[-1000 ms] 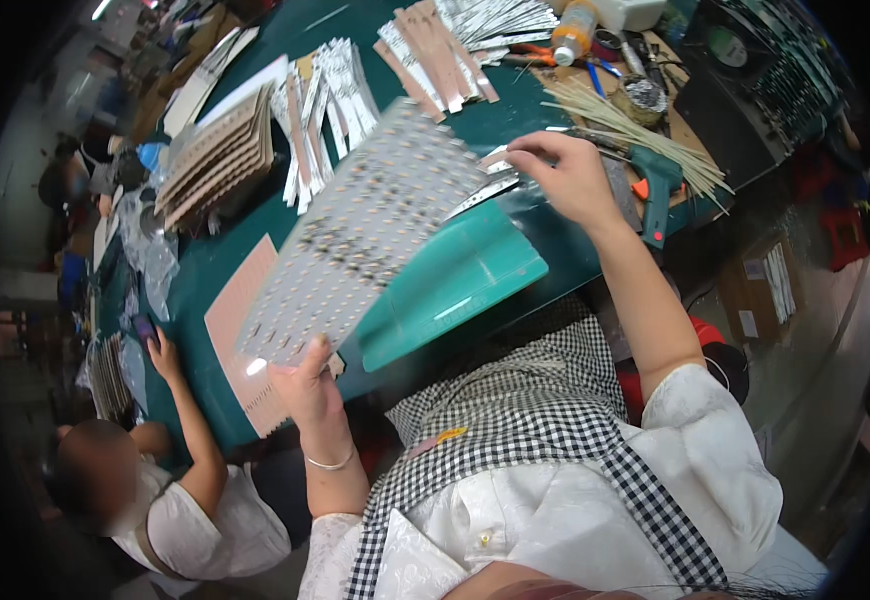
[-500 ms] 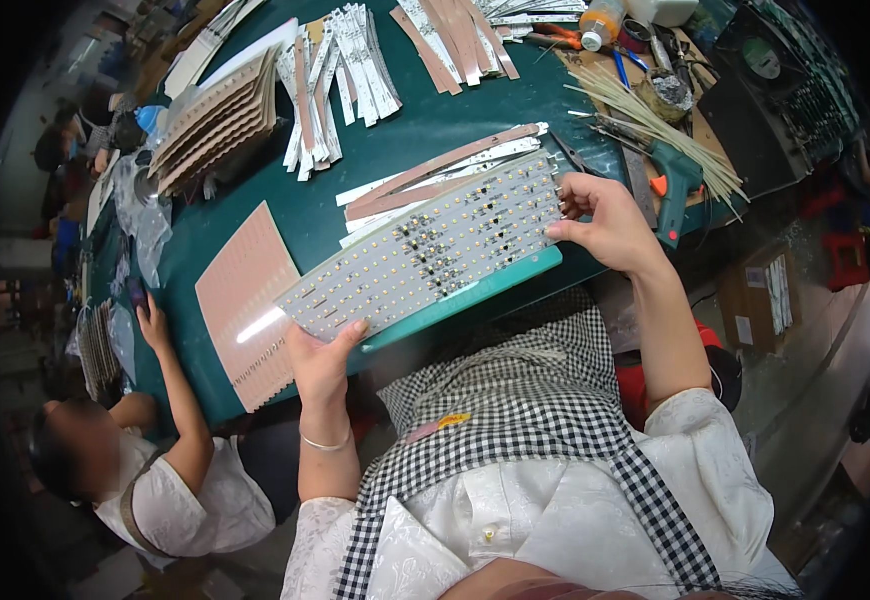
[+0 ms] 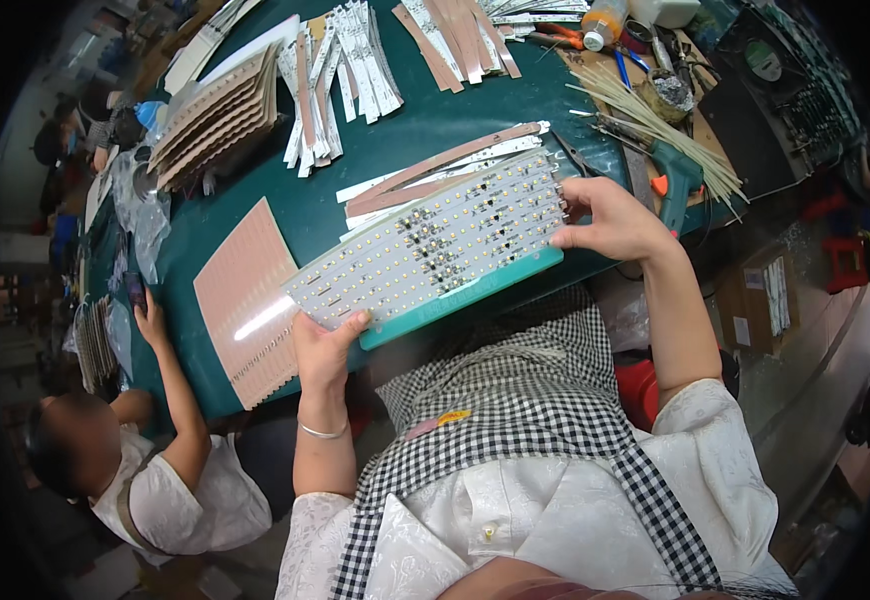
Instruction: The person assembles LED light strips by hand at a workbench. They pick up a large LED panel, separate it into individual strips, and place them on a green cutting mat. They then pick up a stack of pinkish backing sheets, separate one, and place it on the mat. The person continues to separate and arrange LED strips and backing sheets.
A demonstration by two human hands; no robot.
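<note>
Between my two hands is a grey circuit board panel (image 3: 455, 230), covered with rows of small yellowish LEDs and a band of dark components. My left hand (image 3: 325, 345) grips its lower left corner, thumb on the face and fingers behind. At the right end, my right hand (image 3: 610, 220) pinches the short edge between thumb and fingers. Below the panel's near long edge runs a green strip (image 3: 470, 300). Loose white and brown board strips (image 3: 425, 180) lie just behind the panel. A pinkish-brown panel (image 3: 250, 285) lies flat to the left, close to my left hand.
Stacked brown panels (image 3: 220, 125) and bundles of strips (image 3: 360, 70) lie at the back. On the right are a green glue gun (image 3: 677, 185), thin pale sticks (image 3: 660, 130), tools and a bottle (image 3: 603, 22). A co-worker (image 3: 175, 470) sits at the left, one hand on the table.
The panel has shifted slightly and tilted a little in my hands. My right hand and forearm have moved slightly right and down. The strips on the table stay put.
</note>
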